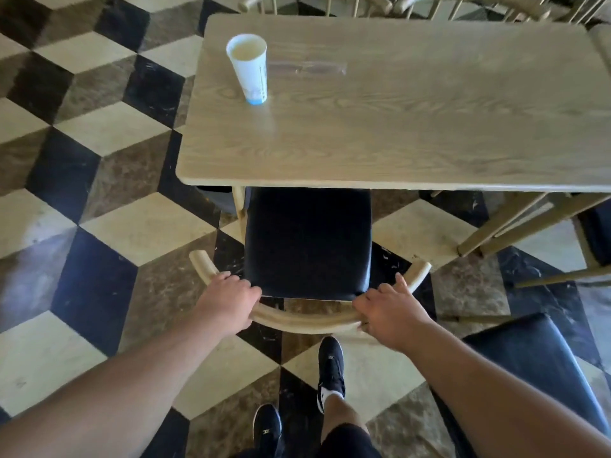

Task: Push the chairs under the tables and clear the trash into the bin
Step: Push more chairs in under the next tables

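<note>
While both hands grip the chair (307,242) back: wooden table (429,127), paper cup (248,67), chequered floor (99,226).

Bare forearms, black shorts (344,441), black sneakers (330,365)

Setting: café or small eatery dining room. We logged a light wooden table (413,127) bearing a disposable paper cup (248,66); a matching chair (307,242) with curved wooden back and black padded seat, drawn up to it; further chairs (429,4) of the same make along the far side; and a tiled floor (99,143) patterned in black, cream and brown cubes.
</note>
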The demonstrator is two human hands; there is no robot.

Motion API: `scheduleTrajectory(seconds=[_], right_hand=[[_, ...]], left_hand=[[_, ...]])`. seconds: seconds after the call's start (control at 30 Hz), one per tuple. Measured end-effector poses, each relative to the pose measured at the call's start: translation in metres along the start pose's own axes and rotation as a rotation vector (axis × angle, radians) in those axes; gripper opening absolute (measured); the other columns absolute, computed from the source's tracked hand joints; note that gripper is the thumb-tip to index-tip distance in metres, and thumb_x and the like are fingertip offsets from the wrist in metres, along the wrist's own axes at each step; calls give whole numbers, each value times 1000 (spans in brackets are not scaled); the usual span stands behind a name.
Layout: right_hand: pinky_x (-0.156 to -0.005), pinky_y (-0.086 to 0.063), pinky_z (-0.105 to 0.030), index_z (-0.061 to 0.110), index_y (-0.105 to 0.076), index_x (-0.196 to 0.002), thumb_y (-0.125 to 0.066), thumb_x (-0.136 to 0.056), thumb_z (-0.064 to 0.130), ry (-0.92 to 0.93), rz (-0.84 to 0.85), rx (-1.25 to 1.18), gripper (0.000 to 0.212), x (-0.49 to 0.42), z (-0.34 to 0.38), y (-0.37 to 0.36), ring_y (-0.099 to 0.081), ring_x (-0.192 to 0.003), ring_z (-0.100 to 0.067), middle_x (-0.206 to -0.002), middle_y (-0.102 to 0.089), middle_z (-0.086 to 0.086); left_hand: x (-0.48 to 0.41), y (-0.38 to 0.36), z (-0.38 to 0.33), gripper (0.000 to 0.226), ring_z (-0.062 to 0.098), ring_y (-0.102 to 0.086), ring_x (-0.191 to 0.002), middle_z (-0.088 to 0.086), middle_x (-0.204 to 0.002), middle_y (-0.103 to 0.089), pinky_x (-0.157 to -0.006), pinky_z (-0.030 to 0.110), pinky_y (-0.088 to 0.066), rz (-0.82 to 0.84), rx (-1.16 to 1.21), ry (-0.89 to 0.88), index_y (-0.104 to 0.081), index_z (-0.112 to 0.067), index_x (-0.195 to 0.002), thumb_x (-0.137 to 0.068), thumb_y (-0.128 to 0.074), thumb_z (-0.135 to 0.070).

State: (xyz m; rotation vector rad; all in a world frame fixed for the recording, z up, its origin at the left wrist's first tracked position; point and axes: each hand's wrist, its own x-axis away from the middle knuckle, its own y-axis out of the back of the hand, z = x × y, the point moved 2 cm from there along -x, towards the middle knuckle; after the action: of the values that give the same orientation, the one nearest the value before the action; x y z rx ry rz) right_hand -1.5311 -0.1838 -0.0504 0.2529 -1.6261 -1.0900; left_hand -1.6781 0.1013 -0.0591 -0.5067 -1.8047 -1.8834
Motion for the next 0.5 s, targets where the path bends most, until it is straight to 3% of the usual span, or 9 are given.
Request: scheduleTrajectory(seconds=[0.23,0.5], right_hand=[[-123,-8,-71,27,-44,-147,-53,-102,36,28,-47,7,47,-43,-39,36,-50,-127,-34,-130,-59,-4],[-121,-14,-71,25,-48,-139,-52,-104,42,28,-42,67,40,-64,-69,61,-52,-125,-34,-127,-60,-4]], left_hand=[[-48,31,21,49,15,-61,-122,-13,-124,-69,-127,47,-25,16,47,87,-64,-37,-130,-85,-82,-44],[-75,53,23,42,17,-61,-120,-10,-121,-69,-124,46,-28,-11,22,117,-65,-36,-130,-91,-76,-45]])
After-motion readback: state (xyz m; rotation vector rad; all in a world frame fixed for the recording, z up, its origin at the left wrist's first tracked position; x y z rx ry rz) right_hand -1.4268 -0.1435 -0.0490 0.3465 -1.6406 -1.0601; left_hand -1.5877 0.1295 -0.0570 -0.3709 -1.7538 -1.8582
